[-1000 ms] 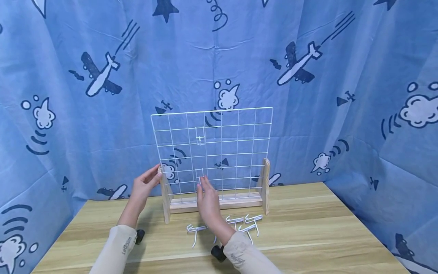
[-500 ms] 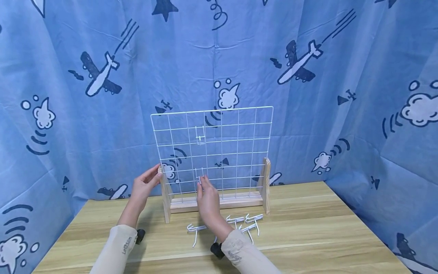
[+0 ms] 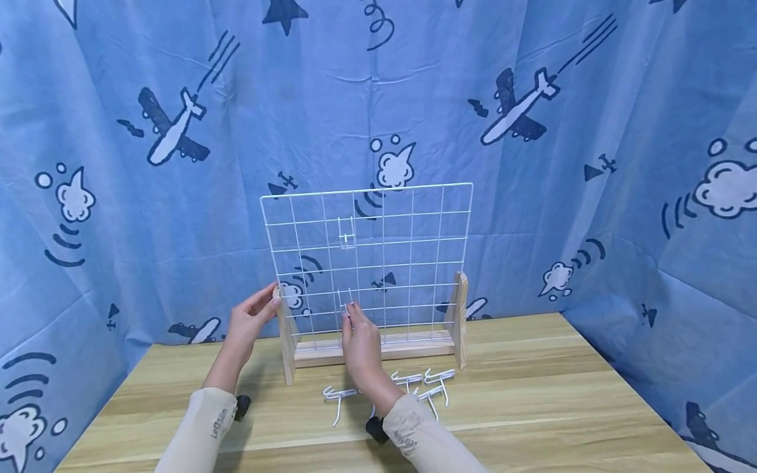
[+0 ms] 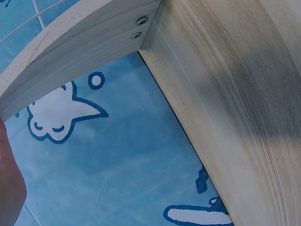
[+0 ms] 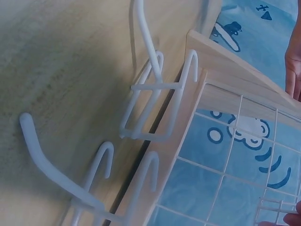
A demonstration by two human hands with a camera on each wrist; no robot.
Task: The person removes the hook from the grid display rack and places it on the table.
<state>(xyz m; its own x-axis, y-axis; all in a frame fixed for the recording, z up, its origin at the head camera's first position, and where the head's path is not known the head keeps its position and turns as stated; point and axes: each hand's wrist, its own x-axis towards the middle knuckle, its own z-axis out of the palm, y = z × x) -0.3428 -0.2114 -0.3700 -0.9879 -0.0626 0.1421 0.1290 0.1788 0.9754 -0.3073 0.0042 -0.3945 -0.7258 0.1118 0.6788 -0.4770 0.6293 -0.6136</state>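
A white wire grid panel (image 3: 397, 256) stands upright in a wooden stand (image 3: 460, 322). At the stand's left post (image 3: 286, 338), my left hand (image 3: 245, 325) grips the top between thumb and fingers; the left wrist view shows only part of that hand (image 4: 10, 181) at its edge. My right hand (image 3: 362, 348) pinches a white wire hook (image 3: 340, 299) against the lower left part of the grid. Its fingertips (image 5: 292, 219) barely enter the right wrist view, and they hide part of the hook. Another white hook (image 3: 345, 238) hangs higher on the grid.
Several loose white hooks (image 3: 439, 377) lie on the wood-grain table (image 3: 532, 387) before the stand, one partly behind the right forearm. Two loom close in the right wrist view, including one hook (image 5: 155, 101). A blue patterned curtain (image 3: 378, 98) surrounds the table's back and sides.
My right hand has shifted very slightly right while staying at the lower hook. The left hand keeps its grip on the post, and the loose hooks lie as before.
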